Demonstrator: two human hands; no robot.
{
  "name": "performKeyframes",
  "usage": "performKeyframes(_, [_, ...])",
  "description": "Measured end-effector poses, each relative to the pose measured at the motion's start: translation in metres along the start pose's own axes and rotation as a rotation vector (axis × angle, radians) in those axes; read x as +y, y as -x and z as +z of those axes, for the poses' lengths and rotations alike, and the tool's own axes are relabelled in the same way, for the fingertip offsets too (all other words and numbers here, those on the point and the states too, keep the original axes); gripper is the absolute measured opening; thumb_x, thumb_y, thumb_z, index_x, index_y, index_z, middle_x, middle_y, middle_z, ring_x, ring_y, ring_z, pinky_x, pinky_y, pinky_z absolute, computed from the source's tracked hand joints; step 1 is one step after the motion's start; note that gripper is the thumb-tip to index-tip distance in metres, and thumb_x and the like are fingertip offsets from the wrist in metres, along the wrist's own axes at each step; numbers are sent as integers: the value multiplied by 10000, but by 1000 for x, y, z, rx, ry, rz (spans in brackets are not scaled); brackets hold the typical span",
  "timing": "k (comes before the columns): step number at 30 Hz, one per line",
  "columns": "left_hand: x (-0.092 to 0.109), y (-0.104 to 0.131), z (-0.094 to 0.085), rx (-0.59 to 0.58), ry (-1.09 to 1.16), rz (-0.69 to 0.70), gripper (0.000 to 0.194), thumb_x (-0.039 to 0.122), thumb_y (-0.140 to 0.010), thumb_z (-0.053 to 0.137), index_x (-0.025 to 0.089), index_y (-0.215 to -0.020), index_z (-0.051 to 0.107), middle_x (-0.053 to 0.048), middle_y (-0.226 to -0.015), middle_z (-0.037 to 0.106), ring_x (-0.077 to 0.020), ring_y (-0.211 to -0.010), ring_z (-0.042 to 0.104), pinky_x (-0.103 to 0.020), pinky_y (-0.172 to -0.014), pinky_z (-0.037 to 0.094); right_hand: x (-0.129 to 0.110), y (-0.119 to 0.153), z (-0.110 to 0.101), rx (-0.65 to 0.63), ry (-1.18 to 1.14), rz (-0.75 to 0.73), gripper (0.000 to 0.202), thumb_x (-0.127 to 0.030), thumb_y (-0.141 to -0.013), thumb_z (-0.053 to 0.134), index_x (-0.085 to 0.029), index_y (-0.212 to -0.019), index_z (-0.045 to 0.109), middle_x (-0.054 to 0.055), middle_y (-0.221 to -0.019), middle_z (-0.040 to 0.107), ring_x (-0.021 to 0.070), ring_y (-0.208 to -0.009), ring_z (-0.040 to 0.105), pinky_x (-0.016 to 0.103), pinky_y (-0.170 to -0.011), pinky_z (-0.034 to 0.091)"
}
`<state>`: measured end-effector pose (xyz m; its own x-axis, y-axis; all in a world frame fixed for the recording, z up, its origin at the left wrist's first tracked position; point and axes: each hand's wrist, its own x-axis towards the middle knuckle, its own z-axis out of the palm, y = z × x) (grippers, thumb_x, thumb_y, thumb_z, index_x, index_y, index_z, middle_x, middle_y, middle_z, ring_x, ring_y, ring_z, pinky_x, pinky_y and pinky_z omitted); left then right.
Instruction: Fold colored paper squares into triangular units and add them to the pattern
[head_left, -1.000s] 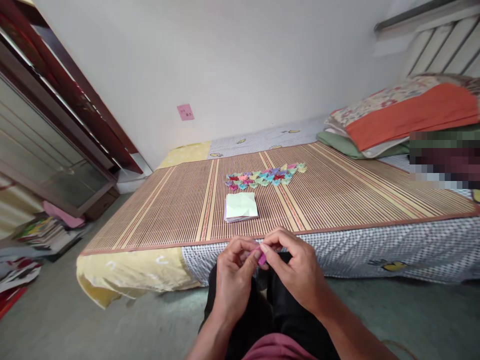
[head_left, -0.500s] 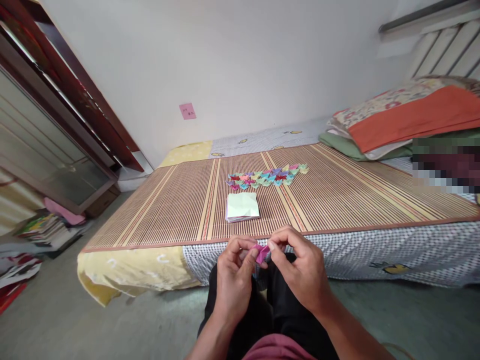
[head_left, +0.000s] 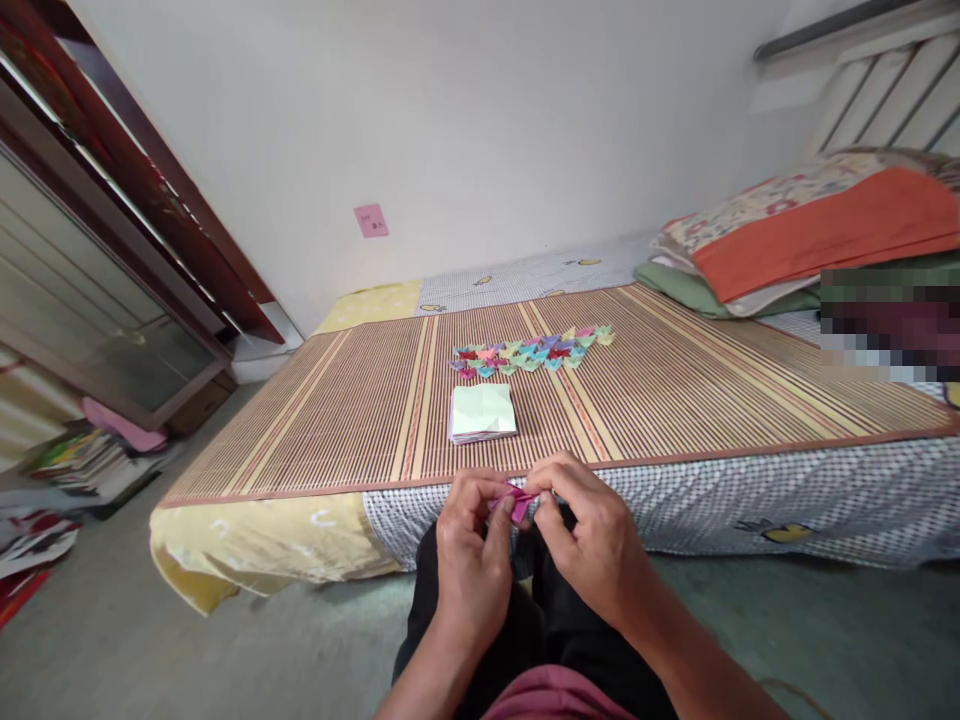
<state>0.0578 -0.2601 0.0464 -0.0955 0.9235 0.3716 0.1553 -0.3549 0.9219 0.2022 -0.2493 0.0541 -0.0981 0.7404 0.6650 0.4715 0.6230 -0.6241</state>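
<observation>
Between my two hands, just off the bed's near edge and above my lap, is a small folded piece of magenta paper (head_left: 519,507). My left hand (head_left: 474,540) pinches its left side between thumb and fingers. The fingertips of my right hand (head_left: 589,525) are closed on its right corner. Beyond my hands, on the mat, lies a stack of square paper sheets (head_left: 482,412) with a creased pale green one on top. Behind the stack, several small folded paper pieces (head_left: 532,350) in many colours stand in close rows.
A striped bamboo mat (head_left: 337,420) covers the bed. Folded bedding (head_left: 817,230) is piled at the right. A pink note (head_left: 371,220) is stuck on the white wall. Books (head_left: 75,455) lie at the far left, near a glass-panelled cabinet door (head_left: 97,290).
My right fingers have shifted their pinch on the magenta paper, with the thumb now lower and curled in. The paper has tilted a little. The view has shifted slightly.
</observation>
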Motion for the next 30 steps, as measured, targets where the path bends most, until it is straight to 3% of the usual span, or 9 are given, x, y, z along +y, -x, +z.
performKeyframes(11, [2, 2, 0, -50, -37, 13, 137, 270, -982, 635, 220, -891, 725, -74, -989, 678, -222, -890, 634, -318, -775, 505, -3, -3, -7, -18, -15, 93, 192, -84, -920, 577, -218, -783, 586, 32, -814, 630, 206, -791, 630, 327, -739, 487])
performKeyframes(21, [5, 1, 1, -110, 49, -22, 187, 292, -996, 610, 201, -856, 695, -72, -977, 672, -178, -746, 601, -279, -621, 480, -7, -6, -14, -36, 120, -46, 170, -113, -961, 596, -212, -831, 641, 51, -864, 684, 231, -841, 644, 374, -783, 485])
performKeyframes(25, [8, -1, -1, -126, 8, -10, 133, 257, -988, 620, 210, -899, 707, -60, -941, 669, -193, -809, 624, -296, -709, 499, -8, -5, -11, -59, 116, -32, 193, -75, -930, 582, -212, -794, 578, 45, -851, 659, 232, -838, 618, 374, -776, 457])
performKeyframes(30, [13, -4, -5, -110, -125, 81, 100, 167, -943, 657, 229, -906, 727, -61, -1056, 677, -217, -1005, 646, -309, -844, 495, -8, -3, -7, -38, 63, -15, 198, -55, -899, 558, -216, -787, 529, 45, -847, 632, 234, -844, 601, 372, -780, 451])
